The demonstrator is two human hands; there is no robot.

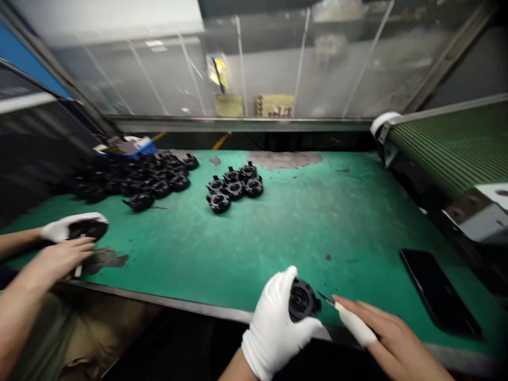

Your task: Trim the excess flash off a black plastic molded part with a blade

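At three o'clock, phone (440, 293) is lying; my left hand (273, 320) is gripping round, notched black part (302, 300), right hand (391, 336) knife (327, 300).

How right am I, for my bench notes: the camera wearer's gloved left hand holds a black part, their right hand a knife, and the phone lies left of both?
Nearly: the wearer's gloved left hand does hold a black part and the right hand a knife, but the phone lies right of both, not left, as the head view shows.
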